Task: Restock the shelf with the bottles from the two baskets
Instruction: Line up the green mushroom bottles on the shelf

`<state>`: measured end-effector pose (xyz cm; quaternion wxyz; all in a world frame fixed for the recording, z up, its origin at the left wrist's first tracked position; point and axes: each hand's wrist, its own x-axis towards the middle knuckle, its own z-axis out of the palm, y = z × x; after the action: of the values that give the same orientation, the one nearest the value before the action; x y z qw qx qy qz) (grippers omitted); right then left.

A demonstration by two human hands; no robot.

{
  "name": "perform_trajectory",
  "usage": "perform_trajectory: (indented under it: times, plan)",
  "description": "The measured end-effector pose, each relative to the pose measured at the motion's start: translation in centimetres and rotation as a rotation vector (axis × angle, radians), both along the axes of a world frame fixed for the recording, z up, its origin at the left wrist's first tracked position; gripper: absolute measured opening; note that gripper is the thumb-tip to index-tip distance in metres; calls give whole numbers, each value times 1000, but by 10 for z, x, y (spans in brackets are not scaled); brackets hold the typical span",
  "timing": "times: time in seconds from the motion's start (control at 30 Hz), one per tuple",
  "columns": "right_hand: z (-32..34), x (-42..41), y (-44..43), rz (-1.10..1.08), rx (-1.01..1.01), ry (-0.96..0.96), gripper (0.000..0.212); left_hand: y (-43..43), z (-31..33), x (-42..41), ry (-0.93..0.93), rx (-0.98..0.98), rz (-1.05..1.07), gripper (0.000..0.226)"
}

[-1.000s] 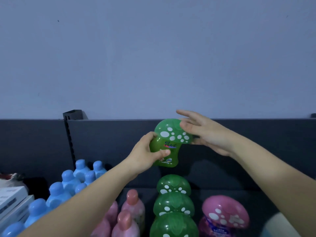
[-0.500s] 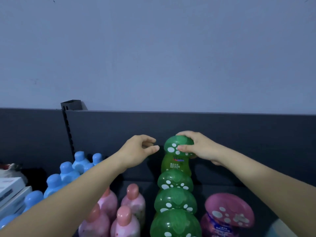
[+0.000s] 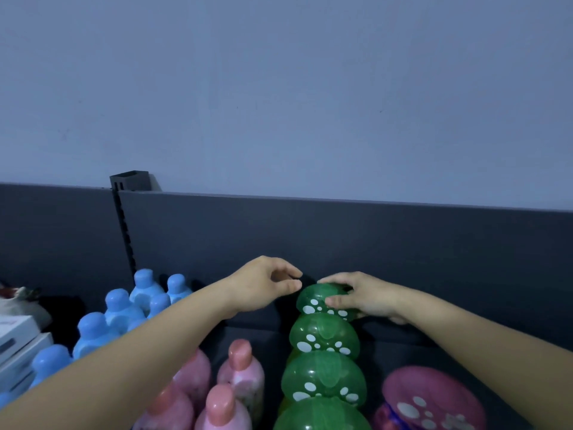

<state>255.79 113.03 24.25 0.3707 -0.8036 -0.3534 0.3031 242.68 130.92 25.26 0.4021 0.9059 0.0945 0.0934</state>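
A green bottle (image 3: 313,301) with a white-spotted mushroom cap stands at the back of a row of like green bottles (image 3: 324,375) on the shelf. My right hand (image 3: 364,297) grips its cap from the right, thumb on the front. My left hand (image 3: 266,285) hovers just left of the cap, fingers loosely curled, holding nothing. The bottle's body is hidden behind the row.
The dark shelf back panel (image 3: 403,243) rises right behind the row. Blue bottles (image 3: 121,308) stand at the left, pink bottles (image 3: 240,367) in the middle, a pink mushroom-cap bottle (image 3: 431,401) at the right. White boxes (image 3: 15,342) lie at the far left.
The green bottle came down from mid-air into the back of the green row. My left hand let go of its body; my right hand closed over the cap and lowered it.
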Motion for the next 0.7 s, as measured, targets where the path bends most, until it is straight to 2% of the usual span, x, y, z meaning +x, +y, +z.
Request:
perform_trajectory:
  times: [0.1, 0.27, 0.33, 0.57, 0.7]
  plan:
    - [13, 1, -2, -68, -100, -115, 42, -8, -3, 12, 60, 64, -13, 29]
    - [11, -1, -7, -178, -155, -72, 13, -21, -9, 25, 168, 172, -15, 39]
    - [6, -2, -6, -229, -119, -98, 10, -25, -13, 27, 168, 223, 1, 37]
    - [1, -8, -4, -238, -114, -169, 12, -22, -14, 25, 135, 294, 60, 32]
    - [5, -13, -4, -199, -166, -338, 29, -22, -11, 23, 170, 334, 51, 35]
